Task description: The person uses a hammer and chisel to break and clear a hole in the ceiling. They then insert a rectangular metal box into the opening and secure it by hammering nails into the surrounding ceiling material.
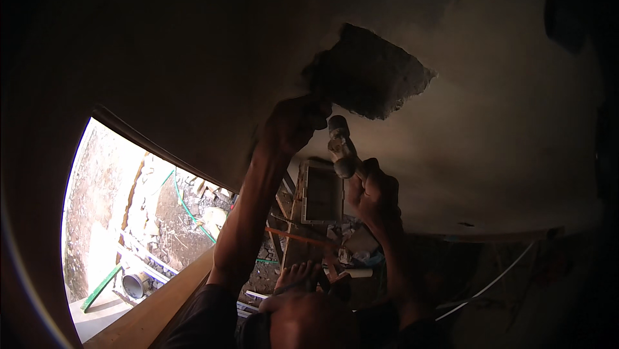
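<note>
Currently the right hand (375, 194) is wrapped round the handle of a hammer (341, 148), close up under its head. That head stands nearly upright, in the gap between the two hands, one end dark and blunt near the top, the other rounded and lower down. Just above it, a dark, rough-edged hole (371, 75) breaks the pale wall (477, 123); the hammer sits below its lower edge and looks apart from it. The left hand (298, 122) is raised to the lower left of the hole, fingers curled in tight; it is too dark there to tell whether it grips anything. Behind and below the hammer, a grey rectangular frame (306, 195) shows between the forearms, with a bare foot (300, 275) further down. Off to the left, a bright opening gives onto broken rubble (213, 195), a thin green hose (186, 204), an open-mouthed round container (135, 286) and a green strip (103, 288) slanting beside it. A wooden board (155, 304) runs along the lower left, and a white cable (495, 281) curves through the shade at lower right
</note>
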`<state>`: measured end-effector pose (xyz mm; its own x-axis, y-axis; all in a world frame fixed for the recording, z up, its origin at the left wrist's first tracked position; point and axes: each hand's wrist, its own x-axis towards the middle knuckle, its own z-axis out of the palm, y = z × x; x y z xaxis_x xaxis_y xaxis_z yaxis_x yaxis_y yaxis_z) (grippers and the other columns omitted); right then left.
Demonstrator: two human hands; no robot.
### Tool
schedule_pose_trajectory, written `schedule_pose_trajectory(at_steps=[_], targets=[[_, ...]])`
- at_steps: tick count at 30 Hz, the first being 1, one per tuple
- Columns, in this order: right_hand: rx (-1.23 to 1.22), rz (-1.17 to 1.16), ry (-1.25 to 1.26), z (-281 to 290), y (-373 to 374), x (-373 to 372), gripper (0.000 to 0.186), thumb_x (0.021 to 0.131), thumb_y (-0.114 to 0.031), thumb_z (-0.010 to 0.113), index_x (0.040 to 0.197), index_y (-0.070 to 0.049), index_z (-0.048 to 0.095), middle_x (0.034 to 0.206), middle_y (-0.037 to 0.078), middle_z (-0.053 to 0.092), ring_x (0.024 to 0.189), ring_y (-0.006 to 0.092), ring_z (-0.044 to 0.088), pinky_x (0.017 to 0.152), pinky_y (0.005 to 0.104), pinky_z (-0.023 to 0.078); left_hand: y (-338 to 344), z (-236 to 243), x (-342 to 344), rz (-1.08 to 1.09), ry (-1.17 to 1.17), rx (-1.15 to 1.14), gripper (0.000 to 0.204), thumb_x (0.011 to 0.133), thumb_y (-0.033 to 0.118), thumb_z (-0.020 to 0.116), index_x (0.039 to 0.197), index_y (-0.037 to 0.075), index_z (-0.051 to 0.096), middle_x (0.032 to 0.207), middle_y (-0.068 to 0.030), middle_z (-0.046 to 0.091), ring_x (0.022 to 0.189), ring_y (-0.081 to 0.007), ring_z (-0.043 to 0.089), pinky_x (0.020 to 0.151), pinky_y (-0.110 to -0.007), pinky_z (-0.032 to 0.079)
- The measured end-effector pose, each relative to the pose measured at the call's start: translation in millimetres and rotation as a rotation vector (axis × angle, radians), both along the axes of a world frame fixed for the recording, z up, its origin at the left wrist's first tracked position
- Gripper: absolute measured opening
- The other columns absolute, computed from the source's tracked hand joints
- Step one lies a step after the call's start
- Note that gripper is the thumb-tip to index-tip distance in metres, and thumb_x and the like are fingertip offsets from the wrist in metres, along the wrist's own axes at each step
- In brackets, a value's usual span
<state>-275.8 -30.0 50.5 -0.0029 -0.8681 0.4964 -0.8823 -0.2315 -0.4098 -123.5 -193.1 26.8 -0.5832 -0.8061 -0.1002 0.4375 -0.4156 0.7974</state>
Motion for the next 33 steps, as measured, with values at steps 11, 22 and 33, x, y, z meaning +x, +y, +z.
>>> schedule_pose_trajectory(at_steps=[11,22,33], targets=[[0.036,0.062,-0.064,31.0,33.5,-3.8,0.014,0.075,-0.007,0.062,0.085,0.000,0.054,0.057,0.012,0.049,0.047,0.0281,0.055,0.047,0.0336,0.044,23.5,17.5,-31.9,0.135,-0.139,-0.363,0.024,0.102,0.018,0.041,0.095,0.004,0.059,0.072,-0.0004,0.053,0.063,-0.0060,0.048,0.054,-0.018,0.039],[0.160,0.166,0.171,52.1,40.3,-6.4,0.028,0.054,-0.018,0.073,0.073,-0.008,0.056,0.069,0.009,0.056,0.070,0.0284,0.062,0.059,0.0375,0.047,5.0,18.6,-29.4,-0.140,0.628,0.398,0.022,0.102,0.015,0.038,0.101,-0.001,0.053,0.083,-0.0040,0.055,0.066,-0.0078,0.053,0.057,-0.017,0.047],[-0.150,0.115,0.253,14.1,9.3,-21.5,0.019,0.075,-0.013,0.069,0.073,-0.008,0.050,0.055,0.008,0.051,0.048,0.0269,0.059,0.044,0.0371,0.047,-4.4,2.0,-34.0,-0.505,0.923,0.412,0.019,0.099,0.006,0.040,0.104,-0.002,0.056,0.090,-0.0047,0.057,0.065,-0.0123,0.053,0.059,-0.023,0.046]])
